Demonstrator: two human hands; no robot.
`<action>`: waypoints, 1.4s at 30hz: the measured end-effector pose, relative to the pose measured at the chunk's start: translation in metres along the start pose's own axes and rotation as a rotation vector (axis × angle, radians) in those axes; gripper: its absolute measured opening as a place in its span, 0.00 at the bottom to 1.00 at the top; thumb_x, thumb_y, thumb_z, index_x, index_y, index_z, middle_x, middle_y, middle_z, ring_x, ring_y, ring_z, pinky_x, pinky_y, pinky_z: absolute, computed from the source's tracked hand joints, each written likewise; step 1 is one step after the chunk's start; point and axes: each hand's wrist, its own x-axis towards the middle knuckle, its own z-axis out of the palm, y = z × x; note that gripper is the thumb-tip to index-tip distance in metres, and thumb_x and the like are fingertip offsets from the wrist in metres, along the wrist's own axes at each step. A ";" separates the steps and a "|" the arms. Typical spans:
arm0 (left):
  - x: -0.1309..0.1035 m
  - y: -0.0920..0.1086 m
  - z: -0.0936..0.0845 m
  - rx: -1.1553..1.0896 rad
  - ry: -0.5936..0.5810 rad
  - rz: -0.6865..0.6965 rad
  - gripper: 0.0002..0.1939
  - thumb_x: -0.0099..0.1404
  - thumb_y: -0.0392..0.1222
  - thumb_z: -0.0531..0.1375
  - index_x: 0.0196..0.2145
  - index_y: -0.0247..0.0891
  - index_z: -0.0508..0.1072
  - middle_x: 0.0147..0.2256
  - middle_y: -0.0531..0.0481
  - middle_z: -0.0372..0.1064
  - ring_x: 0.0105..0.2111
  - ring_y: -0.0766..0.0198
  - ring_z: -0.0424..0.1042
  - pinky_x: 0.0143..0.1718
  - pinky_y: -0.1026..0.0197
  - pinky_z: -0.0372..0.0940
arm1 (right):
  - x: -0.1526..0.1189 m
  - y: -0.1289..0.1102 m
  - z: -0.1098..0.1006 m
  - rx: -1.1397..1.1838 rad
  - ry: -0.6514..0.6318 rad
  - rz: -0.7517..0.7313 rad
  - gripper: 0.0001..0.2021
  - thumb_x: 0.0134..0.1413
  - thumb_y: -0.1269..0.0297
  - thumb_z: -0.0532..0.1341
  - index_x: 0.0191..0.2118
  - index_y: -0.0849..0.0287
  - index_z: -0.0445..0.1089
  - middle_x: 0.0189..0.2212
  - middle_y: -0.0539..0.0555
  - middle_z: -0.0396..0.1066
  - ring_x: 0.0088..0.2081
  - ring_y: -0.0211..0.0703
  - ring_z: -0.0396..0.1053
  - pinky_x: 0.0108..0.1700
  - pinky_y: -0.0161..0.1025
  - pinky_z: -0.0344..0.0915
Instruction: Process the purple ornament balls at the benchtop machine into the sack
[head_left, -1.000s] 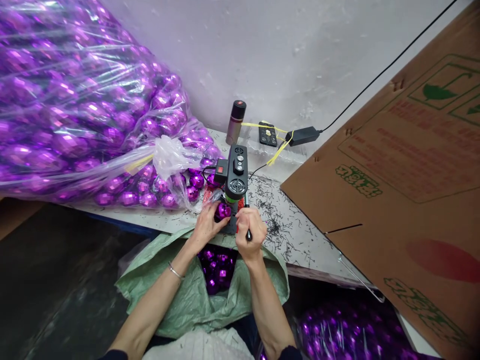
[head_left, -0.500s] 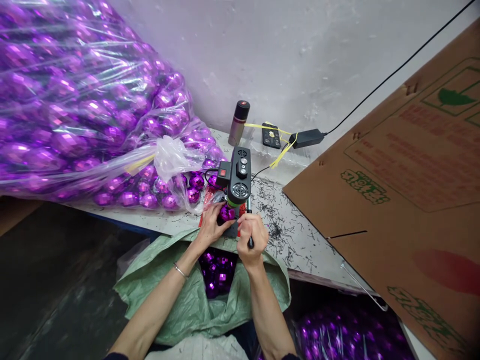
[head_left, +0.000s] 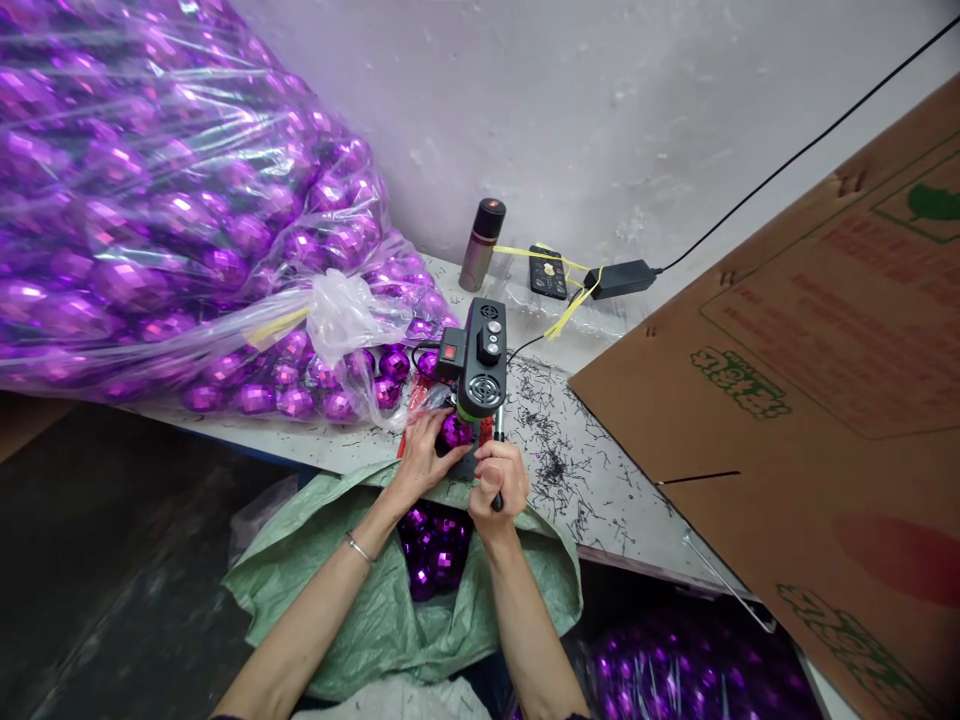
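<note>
A shiny purple faceted ball (head_left: 457,430) sits under the head of a small black bench machine (head_left: 484,360). My left hand (head_left: 426,455) is curled round the ball's left and near side, gripping it. My right hand (head_left: 500,480) is closed in a fist on a black lever handle (head_left: 497,502) at the machine's right side. Below both hands, an open green woven sack (head_left: 322,590) hangs at the table edge, with more purple balls (head_left: 435,548) inside it. The ball's underside is hidden.
A big clear bag of purple balls (head_left: 172,220) fills the left of the table (head_left: 555,385). Black scraps (head_left: 553,465) litter the tabletop. Behind stand a dark bottle (head_left: 482,245), a black phone-like object (head_left: 547,272) and a power adapter (head_left: 622,280). A large cardboard box (head_left: 787,400) leans in from the right.
My right hand has shifted slightly down and left with the lever handle. My left hand stays on the ball. The whole view has shifted a little.
</note>
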 end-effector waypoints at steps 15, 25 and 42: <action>-0.001 -0.002 0.004 0.013 0.025 0.010 0.28 0.66 0.52 0.65 0.59 0.39 0.68 0.54 0.38 0.73 0.56 0.46 0.72 0.57 0.45 0.64 | -0.010 0.006 0.004 -0.010 0.027 0.000 0.14 0.70 0.68 0.47 0.31 0.55 0.62 0.27 0.49 0.66 0.30 0.39 0.68 0.37 0.41 0.67; -0.001 -0.003 0.005 -0.011 0.058 0.049 0.26 0.67 0.53 0.64 0.57 0.36 0.68 0.52 0.37 0.73 0.55 0.47 0.72 0.57 0.45 0.65 | -0.020 0.013 0.008 -0.023 0.024 -0.020 0.14 0.71 0.67 0.47 0.31 0.55 0.60 0.27 0.48 0.65 0.29 0.38 0.67 0.38 0.41 0.68; -0.057 0.002 -0.018 0.060 -0.051 0.209 0.38 0.67 0.57 0.63 0.67 0.38 0.59 0.62 0.32 0.64 0.62 0.44 0.66 0.60 0.42 0.64 | 0.051 -0.029 -0.015 0.021 -0.077 0.158 0.14 0.67 0.74 0.52 0.29 0.56 0.64 0.25 0.48 0.67 0.30 0.37 0.68 0.33 0.37 0.63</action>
